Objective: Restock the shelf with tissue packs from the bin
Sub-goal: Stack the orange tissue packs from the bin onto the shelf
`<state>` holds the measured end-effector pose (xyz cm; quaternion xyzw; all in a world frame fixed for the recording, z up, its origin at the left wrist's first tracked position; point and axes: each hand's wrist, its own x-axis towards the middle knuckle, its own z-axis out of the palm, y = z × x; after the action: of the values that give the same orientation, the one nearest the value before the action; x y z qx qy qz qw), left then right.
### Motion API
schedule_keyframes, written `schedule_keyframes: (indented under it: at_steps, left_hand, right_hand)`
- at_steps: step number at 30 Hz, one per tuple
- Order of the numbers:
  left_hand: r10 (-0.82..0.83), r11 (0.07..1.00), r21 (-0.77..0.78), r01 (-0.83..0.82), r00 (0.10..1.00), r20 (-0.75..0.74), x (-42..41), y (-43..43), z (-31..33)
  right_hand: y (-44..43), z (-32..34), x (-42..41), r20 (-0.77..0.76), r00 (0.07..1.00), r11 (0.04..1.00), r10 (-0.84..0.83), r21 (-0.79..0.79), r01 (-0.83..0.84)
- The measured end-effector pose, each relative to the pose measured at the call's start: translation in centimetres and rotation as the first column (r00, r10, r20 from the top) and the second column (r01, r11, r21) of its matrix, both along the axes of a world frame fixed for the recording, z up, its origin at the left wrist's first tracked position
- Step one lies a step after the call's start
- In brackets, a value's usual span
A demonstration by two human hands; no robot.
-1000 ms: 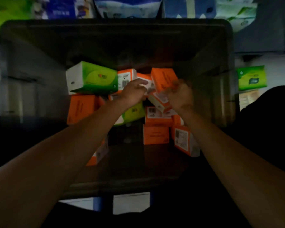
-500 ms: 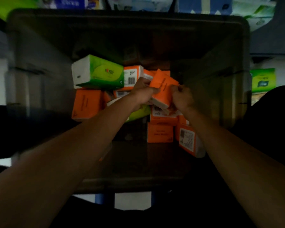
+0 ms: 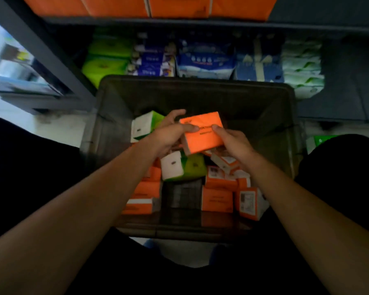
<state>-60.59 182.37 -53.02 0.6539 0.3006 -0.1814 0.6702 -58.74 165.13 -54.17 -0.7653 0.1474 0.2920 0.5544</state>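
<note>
An orange tissue pack (image 3: 203, 136) is held above the dark bin (image 3: 192, 86), its broad face up. My left hand (image 3: 168, 135) grips its left edge, thumb on top and fingers behind. My right hand (image 3: 232, 143) pinches its right side with thumb on top. Below, in the bin, lie several orange packs (image 3: 216, 199) and green-and-white packs (image 3: 183, 167), one more green pack (image 3: 146, 126) at the back left.
The shelf stands behind the bin: a row of orange packs (image 3: 147, 6) on the upper level, green (image 3: 107, 58), blue (image 3: 207, 60) and pale green packs (image 3: 303, 67) on the lower one. A grey shelf post (image 3: 41, 50) slants at left. A green pack (image 3: 322, 140) lies on the floor at right.
Both hands have lifted the orange pack out of the pile and turned its broad face up. The view has tilted up, showing the shelf.
</note>
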Motion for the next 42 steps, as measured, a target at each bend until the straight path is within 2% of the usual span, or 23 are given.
schedule_keyframes:
  at_steps: [2,4,9,17,25,34,38,42]
  left_hand:
    - [0.143,0.990,-0.001,-0.143,0.989,0.042,-0.5,1.3,1.3]
    - [0.204,0.979,-0.022,-0.203,0.978,0.050,-1.3,2.4,2.8]
    - [0.076,0.997,0.005,-0.076,0.996,0.049,-3.6,4.1,6.8]
    - [-0.084,0.993,0.100,0.065,0.977,0.196,-4.5,5.8,13.2]
    - [-0.063,0.995,0.090,0.029,0.916,0.396,-3.4,6.6,18.4]
    - [0.042,0.995,0.050,-0.083,0.835,0.548,-2.1,8.5,19.8]
    - [0.086,0.978,0.106,-0.182,0.804,0.588,-1.3,9.7,20.4]
    - [0.013,0.960,0.205,-0.189,0.764,0.645,0.1,11.1,22.3]
  right_hand:
    - [1.2,1.2,-0.5,-0.040,0.999,0.997,-0.017,0.075,0.020]
    - [2.3,2.2,-1.0,-0.017,0.999,0.992,-0.035,0.119,0.037]
    - [3.7,5.2,-1.6,0.055,0.998,0.976,-0.043,0.217,0.030]
    - [3.2,10.5,-1.8,0.239,0.970,0.963,0.035,0.253,-0.097]
    - [3.8,15.1,-0.3,0.353,0.936,0.918,-0.012,0.375,-0.129]
    - [6.3,18.6,1.9,0.520,0.854,0.934,-0.016,0.313,-0.173]
    - [7.6,20.2,3.5,0.583,0.812,0.942,-0.028,0.286,-0.173]
    - [8.6,21.7,5.3,0.614,0.789,0.948,-0.015,0.259,-0.183]
